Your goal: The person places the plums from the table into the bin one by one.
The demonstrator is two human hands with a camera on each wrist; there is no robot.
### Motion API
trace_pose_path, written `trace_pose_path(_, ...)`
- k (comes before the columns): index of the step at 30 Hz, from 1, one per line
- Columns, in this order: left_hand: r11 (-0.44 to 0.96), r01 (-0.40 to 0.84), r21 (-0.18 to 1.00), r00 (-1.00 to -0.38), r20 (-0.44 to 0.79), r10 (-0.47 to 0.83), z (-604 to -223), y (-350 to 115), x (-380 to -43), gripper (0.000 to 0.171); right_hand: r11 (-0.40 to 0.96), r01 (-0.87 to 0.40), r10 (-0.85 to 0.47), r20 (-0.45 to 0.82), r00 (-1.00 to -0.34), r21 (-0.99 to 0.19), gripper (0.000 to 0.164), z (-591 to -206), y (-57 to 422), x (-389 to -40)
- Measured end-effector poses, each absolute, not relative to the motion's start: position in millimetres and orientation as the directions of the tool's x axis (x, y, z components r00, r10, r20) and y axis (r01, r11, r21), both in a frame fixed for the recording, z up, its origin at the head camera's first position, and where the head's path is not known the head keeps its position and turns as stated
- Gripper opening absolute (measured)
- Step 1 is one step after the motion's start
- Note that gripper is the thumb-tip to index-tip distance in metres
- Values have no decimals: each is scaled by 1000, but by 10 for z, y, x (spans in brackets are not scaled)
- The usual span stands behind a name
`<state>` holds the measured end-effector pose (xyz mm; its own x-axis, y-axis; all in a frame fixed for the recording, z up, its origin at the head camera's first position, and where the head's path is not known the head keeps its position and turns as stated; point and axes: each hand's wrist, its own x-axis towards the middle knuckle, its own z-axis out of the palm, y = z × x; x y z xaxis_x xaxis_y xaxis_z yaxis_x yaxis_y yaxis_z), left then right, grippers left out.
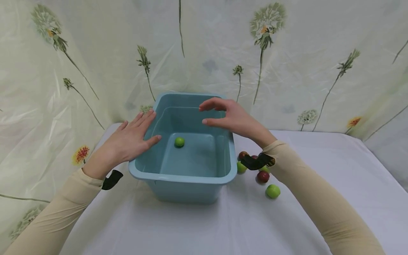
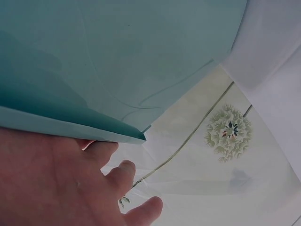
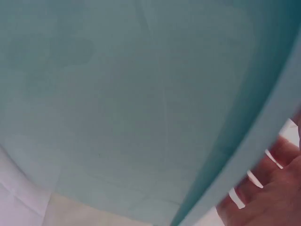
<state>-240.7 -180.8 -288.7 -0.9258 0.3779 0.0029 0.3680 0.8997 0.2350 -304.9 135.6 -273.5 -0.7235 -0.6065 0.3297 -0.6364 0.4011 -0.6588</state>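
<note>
Floral sheet (image 1: 204,42) behind white-clothed table (image 1: 328,166). Head view: blue tub (image 1: 188,191) w/ 1 green fruit (image 1: 179,142) inside, loose fruit (image 1: 273,191) to R. L hand (image 1: 134,136) straight-fingered at L rim; R hand (image 1: 232,115) empty, thumb & fingers wide apart, nr R rim. L wrist view: fingers by rim; uneven push might tip tub. R wrist view: fingers past rim; R sleeve (image 1: 312,191) dipping could send fruit rolling.

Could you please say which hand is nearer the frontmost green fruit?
Right: the right hand is over the tub's right side, beyond the fruit; the left hand is farther, at the left rim.
</note>
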Motion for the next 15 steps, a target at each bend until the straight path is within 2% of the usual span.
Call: trace_pose_path(15,901,364,234,-927,0,375,-2875,-1798,-2406,79,428,-631,-547,370,-751,-648,42,-2695,1718,-2894)
